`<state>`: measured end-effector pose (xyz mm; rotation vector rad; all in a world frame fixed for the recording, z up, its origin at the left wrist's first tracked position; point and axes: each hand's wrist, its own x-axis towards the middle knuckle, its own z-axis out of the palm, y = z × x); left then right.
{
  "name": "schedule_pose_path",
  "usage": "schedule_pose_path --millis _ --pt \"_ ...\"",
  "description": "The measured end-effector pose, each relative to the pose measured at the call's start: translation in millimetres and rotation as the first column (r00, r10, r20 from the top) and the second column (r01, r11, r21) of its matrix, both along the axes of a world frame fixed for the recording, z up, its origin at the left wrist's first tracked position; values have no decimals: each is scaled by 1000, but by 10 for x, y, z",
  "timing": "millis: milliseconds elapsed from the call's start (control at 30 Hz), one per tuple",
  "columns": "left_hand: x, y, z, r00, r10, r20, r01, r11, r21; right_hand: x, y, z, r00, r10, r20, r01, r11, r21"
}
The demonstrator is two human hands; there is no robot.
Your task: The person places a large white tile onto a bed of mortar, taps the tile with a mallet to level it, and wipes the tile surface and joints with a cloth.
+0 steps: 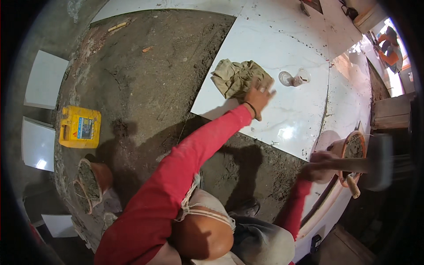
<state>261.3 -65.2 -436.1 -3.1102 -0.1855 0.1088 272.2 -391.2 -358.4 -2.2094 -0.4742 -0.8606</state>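
My left hand [259,98] lies with its fingers spread, partly smeared by motion, at the right edge of a crumpled tan cloth [234,78]. The cloth rests on a large white marbled floor tile [265,119]. In my right hand [321,167] is the wooden handle of a mallet [380,162]; its pale, broad head is blurred. Behind the mallet stands an orange bucket [365,152] of grey mortar, with a wooden tool handle [353,187] beside it. A clear plastic cup [302,77] sits on the tile, right of the cloth.
Rough grey mortar bed [145,75] spreads left of the tile. A yellow jug [81,127] and another mortar bucket [101,176] stand at the left, near loose white tiles [46,79]. Another person [391,51] in orange sleeves is at the far right.
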Motion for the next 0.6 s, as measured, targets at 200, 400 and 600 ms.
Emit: schedule_pose_path --millis 200,400,600 --pt "-229 276 178 973 199 -113 -221 945 -240 22 536 -156 978 43 -203 -84 976 -200" --pt "-198 332 271 968 156 -195 -190 966 -174 294 686 294 984 156 -86 -83 832 549" --pt "-237 373 275 974 134 -185 -172 964 -203 125 975 -54 896 109 -430 -250 925 -286"
